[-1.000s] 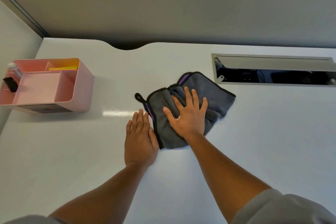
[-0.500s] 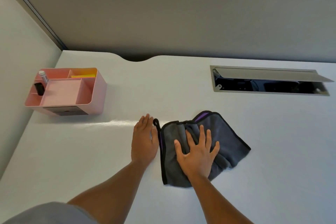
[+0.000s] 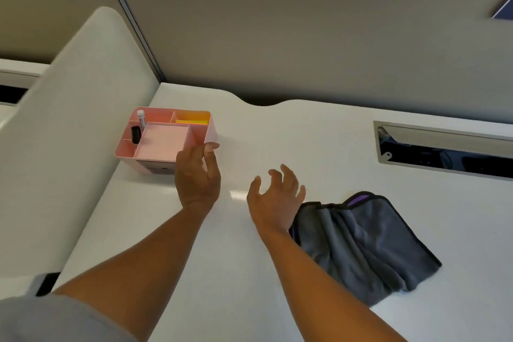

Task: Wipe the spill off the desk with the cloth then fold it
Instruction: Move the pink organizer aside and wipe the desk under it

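Note:
A grey cloth (image 3: 363,244) with black edging and a purple tag lies rumpled on the white desk (image 3: 319,147), right of centre. My right hand (image 3: 274,197) hovers just left of the cloth, off it, fingers spread and empty. My left hand (image 3: 198,175) is raised further left, fingers loosely curled and apart, holding nothing, close to the front corner of the pink organiser. I see no spill on the desk surface.
A pink desk organiser (image 3: 166,139) with a marker and yellow notes stands at the left. An open cable slot (image 3: 444,150) is cut into the desk at the right. Grey partition walls (image 3: 305,36) close the back and left.
My right hand has lifted off the cloth and moved left of it. My left hand rose from the desk toward the organiser. The view swung left and up.

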{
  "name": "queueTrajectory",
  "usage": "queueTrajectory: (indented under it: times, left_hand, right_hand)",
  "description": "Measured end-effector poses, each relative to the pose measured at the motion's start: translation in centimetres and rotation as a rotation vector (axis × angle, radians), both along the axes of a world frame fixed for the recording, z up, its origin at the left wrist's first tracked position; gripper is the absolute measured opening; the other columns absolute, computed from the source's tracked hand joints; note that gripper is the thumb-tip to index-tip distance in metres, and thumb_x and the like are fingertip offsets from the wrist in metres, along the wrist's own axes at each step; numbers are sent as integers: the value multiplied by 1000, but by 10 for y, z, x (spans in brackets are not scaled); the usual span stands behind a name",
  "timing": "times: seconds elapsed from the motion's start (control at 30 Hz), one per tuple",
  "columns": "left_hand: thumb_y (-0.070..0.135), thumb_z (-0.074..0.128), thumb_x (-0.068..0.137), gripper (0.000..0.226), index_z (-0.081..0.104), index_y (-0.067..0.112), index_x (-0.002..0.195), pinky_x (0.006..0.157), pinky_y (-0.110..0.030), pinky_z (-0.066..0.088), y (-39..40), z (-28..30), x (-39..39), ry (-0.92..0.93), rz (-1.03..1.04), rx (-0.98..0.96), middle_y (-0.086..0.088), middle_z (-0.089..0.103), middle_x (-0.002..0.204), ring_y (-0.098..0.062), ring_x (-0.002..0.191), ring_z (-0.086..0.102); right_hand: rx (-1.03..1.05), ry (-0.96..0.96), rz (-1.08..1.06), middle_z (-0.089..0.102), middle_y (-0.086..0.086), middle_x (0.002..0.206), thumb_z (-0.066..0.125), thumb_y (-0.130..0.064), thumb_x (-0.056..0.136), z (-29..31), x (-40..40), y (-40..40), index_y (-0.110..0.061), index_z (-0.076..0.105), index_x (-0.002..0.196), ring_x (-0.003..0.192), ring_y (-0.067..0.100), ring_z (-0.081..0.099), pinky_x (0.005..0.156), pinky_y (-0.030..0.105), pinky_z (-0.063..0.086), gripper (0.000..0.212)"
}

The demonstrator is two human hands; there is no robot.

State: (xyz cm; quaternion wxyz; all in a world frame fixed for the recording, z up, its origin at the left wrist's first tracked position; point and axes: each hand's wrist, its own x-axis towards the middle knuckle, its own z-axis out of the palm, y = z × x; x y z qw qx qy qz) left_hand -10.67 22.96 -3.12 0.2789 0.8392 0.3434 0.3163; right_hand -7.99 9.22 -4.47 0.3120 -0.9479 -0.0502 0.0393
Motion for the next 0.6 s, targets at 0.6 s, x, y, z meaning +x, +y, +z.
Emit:
queueTrajectory:
  times: [0.6]
  left_hand:
    - [27, 55, 95, 43, 51, 18, 137, 94, -32, 46, 144, -1, -45, 8, 648, -410, -8, 47, 138, -27, 123, 53]
  right_hand:
    - [175, 344, 156, 68, 3, 127, 47, -57, 97, 36, 17, 129, -19, 66, 123, 106, 27, 68, 92, 40, 55, 50]
